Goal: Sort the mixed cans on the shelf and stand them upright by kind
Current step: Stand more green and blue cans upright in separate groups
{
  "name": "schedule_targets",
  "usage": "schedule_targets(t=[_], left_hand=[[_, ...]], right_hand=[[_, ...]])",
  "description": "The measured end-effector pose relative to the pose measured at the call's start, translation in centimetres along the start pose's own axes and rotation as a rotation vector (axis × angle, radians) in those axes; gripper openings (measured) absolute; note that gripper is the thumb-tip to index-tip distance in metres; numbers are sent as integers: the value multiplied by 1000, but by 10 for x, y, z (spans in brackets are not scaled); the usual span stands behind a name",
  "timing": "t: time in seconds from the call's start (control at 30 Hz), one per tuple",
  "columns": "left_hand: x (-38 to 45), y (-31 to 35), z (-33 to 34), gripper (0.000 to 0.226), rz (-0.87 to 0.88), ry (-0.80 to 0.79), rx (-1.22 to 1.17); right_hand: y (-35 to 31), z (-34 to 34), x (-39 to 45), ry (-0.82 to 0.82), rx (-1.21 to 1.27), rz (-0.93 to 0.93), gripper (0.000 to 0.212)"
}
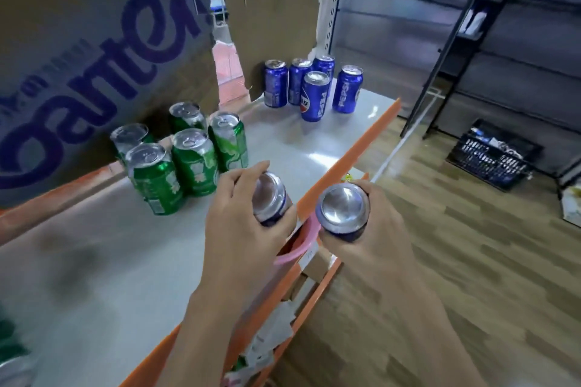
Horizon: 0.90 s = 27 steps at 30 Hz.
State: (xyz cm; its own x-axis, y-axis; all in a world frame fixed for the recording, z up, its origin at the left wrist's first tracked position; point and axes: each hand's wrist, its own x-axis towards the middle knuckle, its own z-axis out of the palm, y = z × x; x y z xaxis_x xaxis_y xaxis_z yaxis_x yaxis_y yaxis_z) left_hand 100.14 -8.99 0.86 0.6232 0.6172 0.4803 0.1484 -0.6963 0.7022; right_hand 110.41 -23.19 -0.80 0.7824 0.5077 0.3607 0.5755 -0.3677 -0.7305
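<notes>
Head view: the left hand [239, 214] is wrapped round a blue can [271, 199] above the shelf [283, 148]; the right hand [371, 226] clamps another blue can [342, 213] at its three o'clock. Rigid, slick, probably light: grip mid-body. Blue group [309, 86] stands at one o'clock.

Shop; orange-edged shelf [352, 148] (price tags [276, 324]); racks [456, 50]

Pale grey shelf [283, 148] with orange front lip. Five green cans [195, 160] stand upright, grouped at left. Five blue cans [314, 94] stand upright, grouped at far right.
</notes>
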Motion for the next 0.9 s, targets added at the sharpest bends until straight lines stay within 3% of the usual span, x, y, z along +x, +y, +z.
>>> schedule_targets(t=[0.5, 0.73, 0.9], left_hand=[[121, -27, 106, 61, -132, 61, 98], [174, -14, 176, 66, -227, 167, 233], [193, -4, 208, 69, -331, 217, 344]], right_hand=[[88, 10, 190, 11, 120, 9, 65], [149, 19, 293, -139, 161, -122, 61], [171, 34, 340, -241, 93, -351, 65]])
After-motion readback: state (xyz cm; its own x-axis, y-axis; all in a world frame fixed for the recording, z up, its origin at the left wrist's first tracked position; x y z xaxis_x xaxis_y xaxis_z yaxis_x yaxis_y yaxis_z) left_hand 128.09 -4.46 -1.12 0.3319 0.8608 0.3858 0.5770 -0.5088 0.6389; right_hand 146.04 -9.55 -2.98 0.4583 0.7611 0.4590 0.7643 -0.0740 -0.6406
